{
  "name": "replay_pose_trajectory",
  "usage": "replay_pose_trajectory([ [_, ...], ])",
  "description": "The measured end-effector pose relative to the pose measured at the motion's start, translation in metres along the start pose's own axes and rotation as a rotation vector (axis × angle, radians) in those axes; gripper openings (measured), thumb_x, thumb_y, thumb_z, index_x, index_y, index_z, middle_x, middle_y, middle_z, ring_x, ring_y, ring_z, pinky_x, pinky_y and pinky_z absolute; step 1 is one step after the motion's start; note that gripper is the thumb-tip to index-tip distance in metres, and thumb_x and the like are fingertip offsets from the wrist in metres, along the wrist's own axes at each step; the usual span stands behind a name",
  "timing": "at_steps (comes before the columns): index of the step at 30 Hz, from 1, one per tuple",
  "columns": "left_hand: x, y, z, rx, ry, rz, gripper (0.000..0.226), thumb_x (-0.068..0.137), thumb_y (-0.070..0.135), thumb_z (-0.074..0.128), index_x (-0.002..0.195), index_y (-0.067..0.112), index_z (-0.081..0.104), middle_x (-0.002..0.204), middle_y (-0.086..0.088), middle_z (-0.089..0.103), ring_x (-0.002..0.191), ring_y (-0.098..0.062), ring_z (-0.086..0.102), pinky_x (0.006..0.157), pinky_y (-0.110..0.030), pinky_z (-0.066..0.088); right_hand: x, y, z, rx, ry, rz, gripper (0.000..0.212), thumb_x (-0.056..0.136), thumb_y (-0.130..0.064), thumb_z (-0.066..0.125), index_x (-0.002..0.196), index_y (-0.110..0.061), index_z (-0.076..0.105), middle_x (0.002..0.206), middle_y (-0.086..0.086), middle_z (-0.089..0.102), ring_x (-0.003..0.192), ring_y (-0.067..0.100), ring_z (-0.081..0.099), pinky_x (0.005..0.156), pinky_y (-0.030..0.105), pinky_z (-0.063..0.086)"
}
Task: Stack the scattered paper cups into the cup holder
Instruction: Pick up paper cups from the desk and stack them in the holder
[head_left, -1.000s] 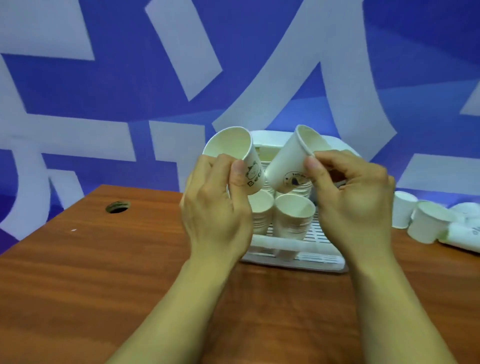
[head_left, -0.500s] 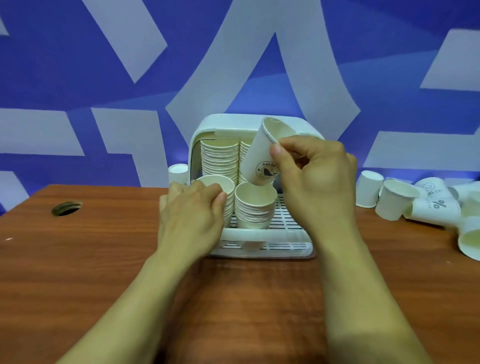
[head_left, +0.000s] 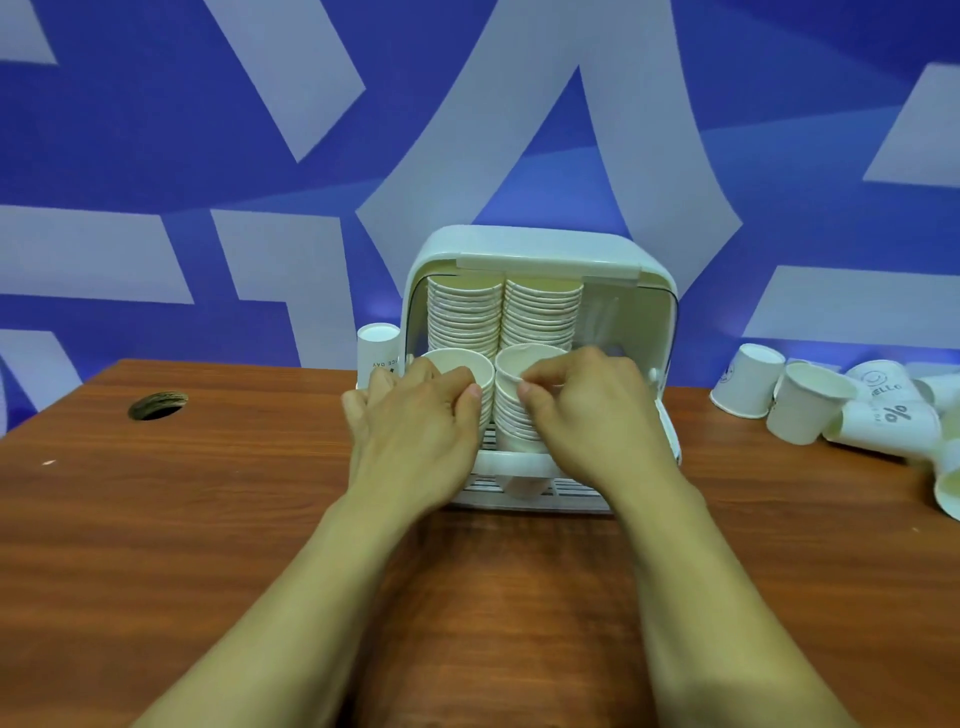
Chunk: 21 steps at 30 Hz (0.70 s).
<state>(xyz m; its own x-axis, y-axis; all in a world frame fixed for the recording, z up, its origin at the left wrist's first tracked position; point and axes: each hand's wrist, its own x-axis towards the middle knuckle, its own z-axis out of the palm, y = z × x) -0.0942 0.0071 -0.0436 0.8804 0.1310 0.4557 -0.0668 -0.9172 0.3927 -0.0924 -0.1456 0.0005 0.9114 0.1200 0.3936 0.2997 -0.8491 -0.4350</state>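
Both hands at cup holder (head_left: 540, 249), frame centre. Left hand (head_left: 415, 421) curled round front-left stack (head_left: 457, 364), right hand (head_left: 587, 410) pinching rim of front-right stack (head_left: 514, 415). Loose cups (head_left: 805, 410) heaped at right edge of frame, some tipped, so right hand nearer, I reckon.

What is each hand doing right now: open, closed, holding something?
Left hand: closed around the front left cup stack, thumb at its top rim.
Right hand: pinching the top rim of the front right cup stack.
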Motion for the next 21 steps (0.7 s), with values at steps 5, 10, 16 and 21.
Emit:
replay_pose_trajectory([
  [5, 0.001, -0.002, 0.003, 0.006, 0.02, 0.014, 0.029, 0.098, 0.046, 0.027, 0.085, 0.032, 0.05, 0.097, 0.009, 0.047, 0.092, -0.024, 0.037, 0.077, -0.039, 0.025, 0.001, 0.0, 0.008, -0.207, -0.146, 0.051, 0.033, 0.098, -0.044, 0.038, 0.076, -0.026, 0.055, 0.1, 0.004, 0.067, 0.107, 0.037, 0.052, 0.089, 0.044, 0.036],
  [10, 0.0, -0.001, 0.003, -0.005, 0.01, 0.006, 0.028, 0.097, 0.046, 0.026, 0.079, 0.033, 0.044, 0.091, 0.009, 0.042, 0.091, -0.024, 0.038, 0.078, -0.04, 0.028, -0.002, -0.003, 0.014, -0.295, -0.308, 0.076, 0.049, 0.093, -0.066, 0.031, 0.119, -0.031, 0.054, 0.128, 0.004, 0.047, 0.118, 0.038, 0.042, 0.094, 0.048, 0.027],
  [16, 0.0, -0.001, 0.004, 0.006, 0.019, 0.005, 0.027, 0.097, 0.047, 0.026, 0.079, 0.035, 0.041, 0.093, 0.009, 0.042, 0.091, -0.023, 0.037, 0.077, -0.039, 0.026, -0.003, -0.004, 0.013, -0.335, -0.314, 0.048, 0.055, 0.084, -0.066, 0.052, 0.128, -0.033, 0.046, 0.131, 0.004, 0.043, 0.119, 0.037, 0.041, 0.093, 0.047, 0.028],
  [21, 0.001, -0.002, 0.005, 0.008, 0.021, 0.011, 0.026, 0.097, 0.046, 0.027, 0.08, 0.035, 0.042, 0.093, 0.009, 0.043, 0.091, -0.023, 0.037, 0.077, -0.039, 0.026, -0.004, -0.007, 0.011, -0.31, -0.275, 0.066, 0.054, 0.082, -0.063, 0.058, 0.126, -0.033, 0.051, 0.13, 0.003, 0.047, 0.118, 0.036, 0.043, 0.092, 0.045, 0.029],
])
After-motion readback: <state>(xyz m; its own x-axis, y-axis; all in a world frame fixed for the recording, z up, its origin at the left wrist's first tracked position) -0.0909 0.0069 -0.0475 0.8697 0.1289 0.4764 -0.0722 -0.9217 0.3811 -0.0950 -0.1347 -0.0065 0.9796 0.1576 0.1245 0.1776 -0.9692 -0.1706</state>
